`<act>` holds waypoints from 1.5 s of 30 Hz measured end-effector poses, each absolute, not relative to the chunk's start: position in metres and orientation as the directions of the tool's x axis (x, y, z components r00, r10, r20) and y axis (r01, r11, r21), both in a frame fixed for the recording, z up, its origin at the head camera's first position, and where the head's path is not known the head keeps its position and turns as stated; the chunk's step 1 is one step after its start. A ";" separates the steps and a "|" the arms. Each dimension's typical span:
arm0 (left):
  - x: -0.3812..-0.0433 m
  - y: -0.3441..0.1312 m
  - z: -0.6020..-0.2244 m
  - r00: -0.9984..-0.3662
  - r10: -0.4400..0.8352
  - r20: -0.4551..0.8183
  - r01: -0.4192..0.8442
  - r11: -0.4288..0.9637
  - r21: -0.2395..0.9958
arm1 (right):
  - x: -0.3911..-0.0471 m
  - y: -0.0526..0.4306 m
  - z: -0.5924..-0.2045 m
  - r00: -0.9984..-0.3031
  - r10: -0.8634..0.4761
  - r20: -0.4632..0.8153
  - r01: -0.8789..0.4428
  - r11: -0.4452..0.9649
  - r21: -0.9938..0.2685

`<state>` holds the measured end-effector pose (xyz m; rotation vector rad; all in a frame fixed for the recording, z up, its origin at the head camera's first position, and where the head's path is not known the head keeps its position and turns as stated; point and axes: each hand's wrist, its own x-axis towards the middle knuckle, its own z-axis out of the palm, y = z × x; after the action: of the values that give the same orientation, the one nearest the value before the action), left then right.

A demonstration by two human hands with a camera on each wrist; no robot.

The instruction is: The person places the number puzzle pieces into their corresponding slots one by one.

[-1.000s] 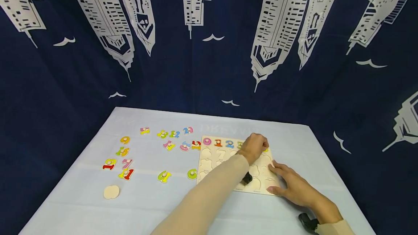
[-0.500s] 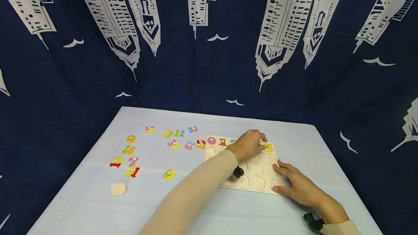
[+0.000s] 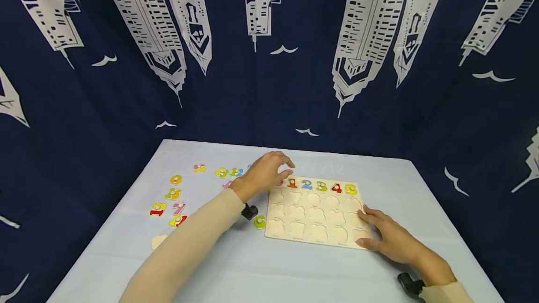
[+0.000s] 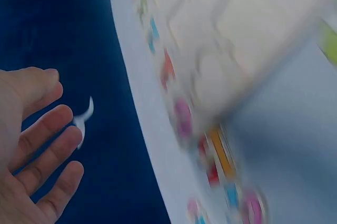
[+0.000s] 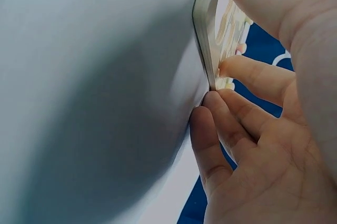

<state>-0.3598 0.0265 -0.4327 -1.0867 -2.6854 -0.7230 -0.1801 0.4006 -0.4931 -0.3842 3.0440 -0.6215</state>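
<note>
A wooden number puzzle board (image 3: 290,238) lies on the table, with colourful numbers in its top row and bare recesses below. The red 4 (image 3: 336,188) and yellow 5 (image 3: 351,189) sit at that row's right end. Over the board's upper left corner is my left hand (image 3: 263,174), holding nothing, its fingers loosely bent; it partly covers the pink 0. My right hand (image 3: 391,237) rests at the board's right edge, with thumb and forefinger on the board's face and the other fingertips along its side in the right wrist view. A green number piece (image 3: 259,222) lies just left of the board.
Loose number pieces lie left of the board, among them a 9 (image 3: 175,179), a pink 7 (image 3: 178,208) and an 18 (image 3: 157,209). A plain wooden piece (image 3: 159,241) is partly behind the left sleeve. A navy curtain (image 3: 252,92) hangs behind the white table (image 3: 320,275).
My left hand has let go of the yellow 5, which now shows in the top row, and has moved left across the board. The right hand stays at the board's edge.
</note>
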 end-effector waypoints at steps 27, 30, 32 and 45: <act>-0.368 -0.239 -0.463 -0.927 0.304 0.221 0.372 0.819 0.436 | -0.181 0.400 -0.492 -0.976 -0.218 0.002 -0.201 0.895 -0.399; -0.369 -0.258 -0.470 -0.942 0.289 0.173 0.336 0.832 0.441 | -0.182 0.400 -0.492 -0.976 -0.217 -0.002 -0.198 0.893 -0.404; -0.370 -0.267 -0.475 -0.948 0.279 0.151 0.317 0.832 0.456 | -0.182 0.400 -0.493 -0.976 -0.217 -0.004 -0.197 0.893 -0.406; -0.376 -0.286 -0.487 -0.960 0.241 0.141 0.279 0.814 0.509 | -0.180 0.400 -0.493 -0.974 -0.227 0.012 -0.211 0.883 -0.418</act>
<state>-0.3755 -0.2859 -0.4870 -0.4195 -2.9250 -0.8372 -0.1800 0.4001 -0.4929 -0.3504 3.0119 -0.6626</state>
